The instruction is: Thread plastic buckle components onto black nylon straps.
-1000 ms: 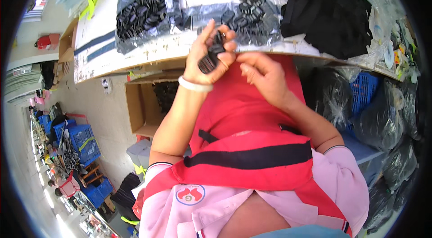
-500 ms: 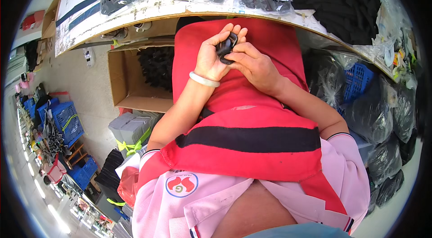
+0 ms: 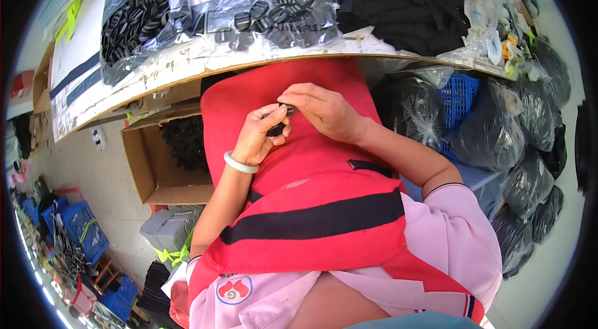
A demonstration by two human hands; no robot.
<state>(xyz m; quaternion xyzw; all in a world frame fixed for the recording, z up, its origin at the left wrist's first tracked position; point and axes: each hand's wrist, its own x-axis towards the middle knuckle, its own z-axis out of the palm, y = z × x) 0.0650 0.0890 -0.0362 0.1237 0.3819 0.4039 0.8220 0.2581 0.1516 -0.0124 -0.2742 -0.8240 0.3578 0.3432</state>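
Observation:
Over the red apron (image 3: 349, 105) on my lap, my left hand (image 3: 260, 136) is closed around a small black buckle (image 3: 276, 129), its fingers curled and partly hiding it. My right hand (image 3: 327, 111) meets it from the right, with thumb and fingertips pinched at the buckle's upper edge. Whether a strap passes through the buckle is too small to make out. A black strip (image 3: 370, 168) lies on the apron beside my right forearm. On the table beyond my hands are several loose black buckles (image 3: 283, 2), partly under clear plastic.
The worn table edge (image 3: 249, 66) curves just beyond my hands. On it are an opened bag of buckles (image 3: 134, 24) and a heap of black strips (image 3: 405, 5). A cardboard box (image 3: 140, 161) stands at left. Black plastic bags (image 3: 492, 130) and a blue crate (image 3: 458, 105) crowd the right.
My view has shifted, showing more of the table. My left fingers have curled around the buckle from an open palm. The right hand has moved from its lower edge to its upper edge.

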